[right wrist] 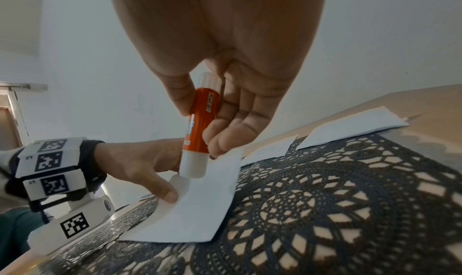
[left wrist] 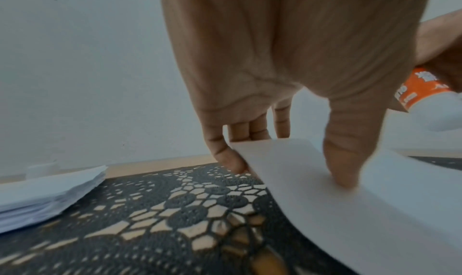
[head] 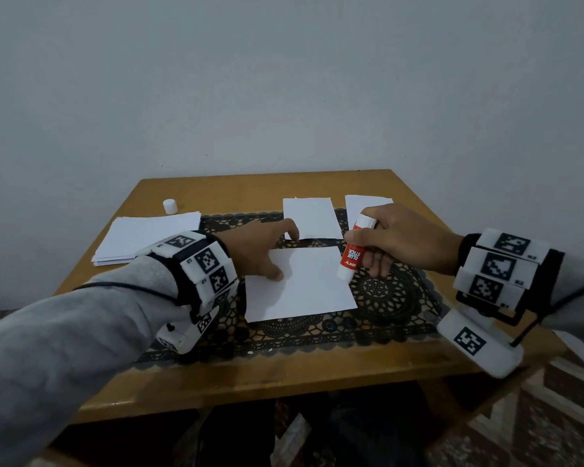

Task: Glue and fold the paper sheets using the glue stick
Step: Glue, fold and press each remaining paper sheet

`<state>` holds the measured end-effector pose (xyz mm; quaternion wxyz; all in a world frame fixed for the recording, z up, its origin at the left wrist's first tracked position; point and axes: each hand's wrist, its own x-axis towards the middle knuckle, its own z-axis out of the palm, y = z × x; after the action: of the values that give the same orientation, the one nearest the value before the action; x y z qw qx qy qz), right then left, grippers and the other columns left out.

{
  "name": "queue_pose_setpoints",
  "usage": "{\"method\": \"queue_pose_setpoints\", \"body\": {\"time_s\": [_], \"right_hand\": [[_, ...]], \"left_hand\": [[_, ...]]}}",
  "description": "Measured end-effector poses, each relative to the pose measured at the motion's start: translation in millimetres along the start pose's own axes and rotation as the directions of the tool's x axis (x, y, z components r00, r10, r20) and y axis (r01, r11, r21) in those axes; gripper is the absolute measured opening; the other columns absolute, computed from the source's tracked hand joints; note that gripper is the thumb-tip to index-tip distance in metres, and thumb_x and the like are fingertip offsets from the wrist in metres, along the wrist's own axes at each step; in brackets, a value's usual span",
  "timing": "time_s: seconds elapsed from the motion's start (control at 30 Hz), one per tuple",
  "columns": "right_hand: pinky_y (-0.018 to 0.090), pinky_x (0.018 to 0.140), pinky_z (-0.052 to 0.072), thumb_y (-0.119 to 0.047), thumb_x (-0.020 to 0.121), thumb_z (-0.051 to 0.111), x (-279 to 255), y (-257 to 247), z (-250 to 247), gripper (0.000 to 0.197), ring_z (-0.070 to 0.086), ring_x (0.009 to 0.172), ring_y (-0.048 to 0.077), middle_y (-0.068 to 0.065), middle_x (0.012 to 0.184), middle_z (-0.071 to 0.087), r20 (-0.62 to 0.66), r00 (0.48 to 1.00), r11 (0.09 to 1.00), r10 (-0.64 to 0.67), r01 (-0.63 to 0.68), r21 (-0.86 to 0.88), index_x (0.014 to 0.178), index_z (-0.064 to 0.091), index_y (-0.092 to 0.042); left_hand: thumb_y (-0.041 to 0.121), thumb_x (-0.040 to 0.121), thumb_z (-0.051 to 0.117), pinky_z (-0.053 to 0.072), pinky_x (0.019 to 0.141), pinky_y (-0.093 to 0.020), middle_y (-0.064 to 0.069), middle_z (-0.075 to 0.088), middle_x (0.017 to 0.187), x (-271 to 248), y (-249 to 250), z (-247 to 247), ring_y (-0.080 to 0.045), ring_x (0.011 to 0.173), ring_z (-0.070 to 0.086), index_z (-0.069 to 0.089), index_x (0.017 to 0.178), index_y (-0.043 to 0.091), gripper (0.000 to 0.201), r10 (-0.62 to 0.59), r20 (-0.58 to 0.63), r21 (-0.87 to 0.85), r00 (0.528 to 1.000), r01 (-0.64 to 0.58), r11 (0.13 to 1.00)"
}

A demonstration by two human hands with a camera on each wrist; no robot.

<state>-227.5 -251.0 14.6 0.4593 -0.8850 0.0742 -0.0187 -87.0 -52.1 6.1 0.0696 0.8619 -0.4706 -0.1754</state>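
Note:
A white paper sheet (head: 300, 291) (left wrist: 375, 210) (right wrist: 195, 210) lies on the black lace mat in the middle of the table. My left hand (head: 260, 254) (left wrist: 287, 62) (right wrist: 140, 164) rests on its left part: the thumb presses down on the sheet and the straight fingers reach past its far left edge. My right hand (head: 395, 237) (right wrist: 225, 42) grips a red and white glue stick (head: 352, 256) (left wrist: 422, 89) (right wrist: 202, 117), held nearly upright. The stick's lower white end is at the sheet's right edge.
A stack of white sheets (head: 142, 237) (left wrist: 45, 196) lies at the left, with a small white cap (head: 170, 206) behind it. Two smaller paper pieces (head: 312, 219) (head: 364, 205) lie at the back. The lace mat (head: 395, 298) covers the wooden table (head: 216, 187), which stands against the wall.

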Motion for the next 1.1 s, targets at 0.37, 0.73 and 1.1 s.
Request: {"method": "queue_pose_setpoints", "body": {"time_s": [0.37,0.73,1.1], "right_hand": [[0.033,0.050,0.055,-0.025,0.095,0.059,10,-3,1,0.027,0.066,0.057,0.029,0.019,0.073,0.069,-0.066,0.997,0.999,-0.032,0.030,-0.023,0.096,0.056,0.002],[0.025,0.045,0.051,-0.026,0.093,0.063,33,-12,18,0.019,0.065,0.054,0.019,0.012,0.073,0.070,-0.158,0.986,0.989,-0.047,0.023,-0.146,0.096,0.050,-0.013],[0.038,0.062,0.055,-0.030,0.090,0.063,61,-35,42,0.027,0.067,0.066,0.027,0.009,0.081,0.067,-0.136,0.985,0.905,-0.110,0.043,-0.422,0.093,0.057,-0.004]], "left_hand": [[-0.006,0.078,0.057,0.052,0.073,-0.017,0.007,0.060,0.117,-14,0,-5,-0.006,0.090,0.060,0.068,0.115,0.024,0.049,0.090,0.066,-0.216,0.994,-0.073,0.974],[0.011,0.092,0.053,0.057,0.068,-0.034,-0.027,0.065,0.102,-20,-17,8,-0.039,0.083,0.066,0.064,0.089,-0.005,0.020,-0.220,-0.003,-0.249,0.975,0.213,0.945],[0.040,0.085,0.066,0.045,0.087,-0.029,-0.001,0.058,0.115,-27,-11,15,-0.015,0.094,0.048,0.058,0.115,0.022,0.036,-0.211,-0.031,0.101,0.977,0.214,0.972]]}}
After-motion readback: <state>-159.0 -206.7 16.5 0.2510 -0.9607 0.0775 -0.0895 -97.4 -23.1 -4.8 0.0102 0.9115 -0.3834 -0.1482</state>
